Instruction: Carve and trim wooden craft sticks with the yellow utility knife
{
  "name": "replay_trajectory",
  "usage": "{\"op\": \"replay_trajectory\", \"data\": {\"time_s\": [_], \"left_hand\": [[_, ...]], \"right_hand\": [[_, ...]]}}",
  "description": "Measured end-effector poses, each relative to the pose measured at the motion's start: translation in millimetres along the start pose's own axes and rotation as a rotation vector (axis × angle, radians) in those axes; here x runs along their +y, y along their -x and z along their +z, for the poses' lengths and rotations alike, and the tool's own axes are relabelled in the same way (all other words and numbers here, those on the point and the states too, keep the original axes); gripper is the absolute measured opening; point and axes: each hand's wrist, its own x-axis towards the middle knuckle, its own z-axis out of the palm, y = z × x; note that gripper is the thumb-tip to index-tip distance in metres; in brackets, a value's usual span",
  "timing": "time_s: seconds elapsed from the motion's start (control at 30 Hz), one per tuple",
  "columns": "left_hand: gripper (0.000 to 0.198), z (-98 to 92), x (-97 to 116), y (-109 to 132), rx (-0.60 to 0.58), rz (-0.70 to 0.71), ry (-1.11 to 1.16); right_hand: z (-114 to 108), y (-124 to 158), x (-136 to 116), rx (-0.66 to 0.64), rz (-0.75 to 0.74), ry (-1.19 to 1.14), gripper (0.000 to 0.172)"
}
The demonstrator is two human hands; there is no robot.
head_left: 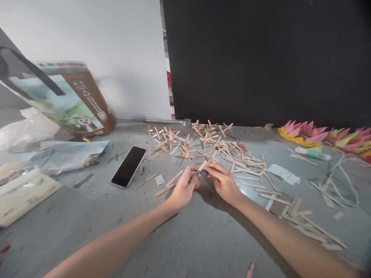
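Observation:
My left hand (185,187) is closed, its thumb and fingers pinching a wooden craft stick (202,165) that points up and away over the table. Right beside it, my right hand (225,183) is closed too, with its fingertips at the same stick. A small dark piece shows at those fingertips, too small to name. Just beyond both hands lies a heap of craft sticks (187,150), many of them crossed in pairs. Loose sticks (171,181) rest on the table close to my left hand.
A black-screened phone (129,166) lies at left, near a printed bag (84,104) and plastic packets (68,156). Single craft sticks (313,227) spread at right, with a glue stick (313,153), a white cord (344,162) and pink-yellow paper petals (307,133). White and black panels (261,61) stand behind.

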Motion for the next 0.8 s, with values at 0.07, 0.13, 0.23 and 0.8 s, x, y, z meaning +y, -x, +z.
{"op": "replay_trajectory", "data": {"time_s": [0.07, 0.13, 0.23, 0.8], "left_hand": [[0.031, 0.6, 1.2, 0.0, 0.009, -0.005, 0.001], [0.032, 0.9, 2.5, 0.5, 0.013, -0.007, -0.003], [0.034, 0.7, 3.8, 1.4, 0.015, -0.005, -0.009], [0.034, 0.3, 3.3, 2.9, 0.006, -0.031, 0.012]], "right_hand": [[0.2, 0.2, 0.6, 0.002, -0.006, 0.003, 0.057], [0.2, 0.6, 0.9, 0.002, -0.009, 0.0, 0.058], [-0.1, 0.7, 0.3, -0.002, -0.001, -0.008, 0.06], [-1.2, -0.1, -3.5, 0.007, -0.032, 0.021, 0.057]]}}
